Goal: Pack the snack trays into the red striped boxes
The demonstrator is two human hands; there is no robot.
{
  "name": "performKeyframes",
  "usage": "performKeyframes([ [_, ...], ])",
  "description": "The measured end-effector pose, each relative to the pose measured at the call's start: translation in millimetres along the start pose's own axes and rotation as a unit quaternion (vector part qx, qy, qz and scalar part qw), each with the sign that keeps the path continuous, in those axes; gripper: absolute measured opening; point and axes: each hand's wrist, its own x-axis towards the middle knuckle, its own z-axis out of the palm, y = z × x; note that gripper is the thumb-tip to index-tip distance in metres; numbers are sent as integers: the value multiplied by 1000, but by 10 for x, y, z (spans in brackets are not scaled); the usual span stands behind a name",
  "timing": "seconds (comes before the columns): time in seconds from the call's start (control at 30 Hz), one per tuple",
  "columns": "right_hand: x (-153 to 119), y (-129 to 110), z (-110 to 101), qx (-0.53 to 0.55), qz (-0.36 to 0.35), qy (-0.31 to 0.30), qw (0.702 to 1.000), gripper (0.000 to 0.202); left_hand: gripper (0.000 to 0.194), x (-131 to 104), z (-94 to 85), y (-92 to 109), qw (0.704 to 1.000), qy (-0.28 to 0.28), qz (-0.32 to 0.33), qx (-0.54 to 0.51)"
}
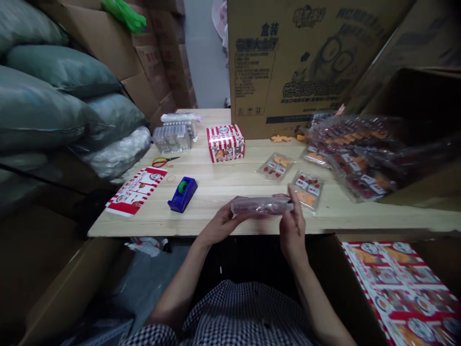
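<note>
Checked cloth [230, 315] lies nearest the camera. From left to right on the counter [219, 187]: flat printed card [139, 191]; scissors [173, 158]; blue tape dispenser [183, 194]. Left hand [222, 223], its grip partly closed, pinches one end of a clear plastic pack [262, 206], held edge-on above the counter's front edge. Beyond stands a striped box [225, 144]. Right hand [292, 235], grip partly closed, supports the pack's other end. Farther right lie two flat packs [276, 167]. The step in hand appears to be two-handed handling; any next move calls for coordinated, level support.
</note>
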Motion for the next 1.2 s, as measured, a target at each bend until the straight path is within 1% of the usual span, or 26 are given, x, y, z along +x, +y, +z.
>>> performKeyframes([
  [0.03,53,46,-10,33,23,-2,999,59,36,25,-5,-19,1000,-9,-5,-5],
  [0.1,147,140,14,100,56,9,993,45,51,49,24,-63,999,-5,-16,-37],
  [0.17,200,199,64,147,69,26,986,36,66,45,82,-88,997,20,-15,-79],
  [0.2,209,210,88,161,71,32,984,31,68,38,114,-87,994,41,-12,-96],
  [0.27,202,198,123,175,73,36,981,23,62,36,175,-62,990,95,-13,-108],
  [0.33,185,164,140,183,81,34,979,19,47,63,229,-30,984,144,-24,-101],
  [0.4,181,137,147,184,91,34,978,16,28,118,279,-18,980,174,-33,-95],
  [0.47,202,128,153,187,94,38,977,12,14,180,321,-31,974,197,-31,-105],
  [0.57,267,140,169,199,90,47,975,5,7,241,343,-59,963,235,-27,-128],
  [0.6,290,146,175,209,94,51,972,4,8,244,332,-61,962,234,-27,-136],
  [0.63,312,152,181,221,100,51,969,5,12,237,310,-58,964,219,-28,-147],
  [0.7,342,161,189,253,114,44,960,9,29,196,245,-47,967,164,-34,-193],
  [0.73,349,166,191,267,119,38,956,10,39,169,208,-43,963,140,-35,-226],
  [0.77,351,170,193,276,123,32,953,12,47,141,174,-43,957,127,-33,-259],
  [0.8,349,174,195,280,124,29,951,12,50,118,146,-47,950,125,-29,-284],
  [0.87,342,178,203,277,123,35,952,13,46,95,120,-65,944,133,-18,-300],
  [0.93,341,174,216,271,121,43,954,14,38,109,123,-85,950,133,-17,-281],
  [1.0,350,152,230,267,117,39,956,14,35,144,132,-90,958,132,-25,-253],
  [1.1,341,67,222,265,121,16,956,15,33,169,127,-52,970,147,-44,-188],
  [1.2,212,-58,148,272,162,-39,948,20,29,73,133,12,975,175,-74,-118],
])
